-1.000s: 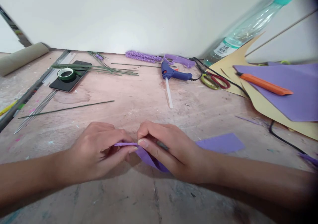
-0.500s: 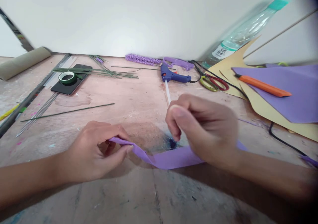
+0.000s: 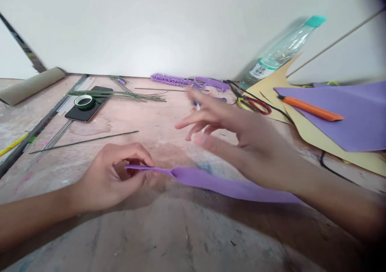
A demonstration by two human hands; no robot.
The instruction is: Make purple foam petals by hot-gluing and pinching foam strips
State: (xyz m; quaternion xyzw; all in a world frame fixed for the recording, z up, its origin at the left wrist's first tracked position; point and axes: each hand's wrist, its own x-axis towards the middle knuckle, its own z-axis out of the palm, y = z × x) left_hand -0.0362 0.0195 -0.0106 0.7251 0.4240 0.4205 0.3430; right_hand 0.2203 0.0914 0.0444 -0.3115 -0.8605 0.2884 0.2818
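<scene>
My left hand (image 3: 114, 179) pinches one end of a long purple strip (image 3: 211, 180), which looks like paper or thin foam. From the pinch the strip runs right, twists a little and passes below my right hand (image 3: 232, 131). That hand is raised above the strip with its fingers spread and nothing in them, slightly blurred. Behind its fingertips, a blue glue gun (image 3: 196, 101) with a white nozzle is mostly hidden. A fuzzy purple flower spike (image 3: 171, 79) and a curled purple strip (image 3: 211, 83) lie near the glue gun at the back.
A phone (image 3: 90, 113) bears a roll of green tape (image 3: 83, 101) beside several green wires (image 3: 129, 96). At right are scissors (image 3: 261, 106), an orange cutter (image 3: 313, 108) on purple sheets (image 3: 346, 133) and a leaning bottle (image 3: 280, 51). A cardboard tube (image 3: 33, 85) lies far left.
My right hand has let go of the white-tipped glue gun area, opening from a curled fist to spread fingers. The purple strip has straightened, while my left hand keeps its pinch.
</scene>
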